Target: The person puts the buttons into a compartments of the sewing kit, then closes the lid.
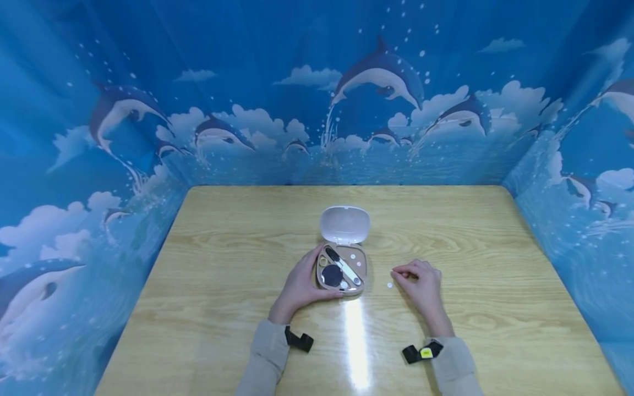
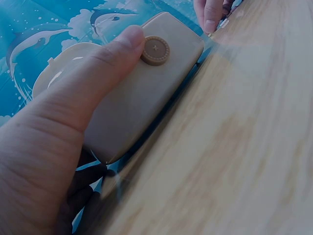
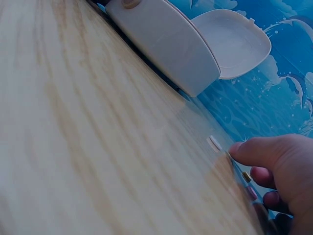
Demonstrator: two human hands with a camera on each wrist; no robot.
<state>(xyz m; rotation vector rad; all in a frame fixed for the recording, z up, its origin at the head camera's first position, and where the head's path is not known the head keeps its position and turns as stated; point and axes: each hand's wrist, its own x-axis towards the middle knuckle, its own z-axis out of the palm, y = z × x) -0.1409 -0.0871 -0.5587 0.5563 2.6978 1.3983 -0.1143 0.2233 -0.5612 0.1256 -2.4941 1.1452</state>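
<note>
My left hand (image 1: 301, 281) grips the left side of a small beige case (image 1: 365, 281), fingers behind it and thumb along its front. In the left wrist view the thumb tip lies against a brown button-shaped knob (image 2: 156, 50) on the front. Inside are a black-and-white slim tool (image 1: 349, 273), a dark round disc (image 1: 332, 275) and a gold ring (image 1: 323, 261). To the right of the case, my right hand (image 1: 421, 283) has thumb and forefinger brought together low over the table, beside a white button (image 1: 389, 285). I cannot tell whether the fingers pinch anything.
The case's lid (image 1: 345, 224) stands raised at the back. White buttons (image 1: 353, 256) lie in its right compartment. By the right fingertips a small gold piece (image 3: 246, 176) shows. A wood-grain table (image 1: 228, 231) carries everything, with a blue dolphin curtain (image 1: 277, 66) around it.
</note>
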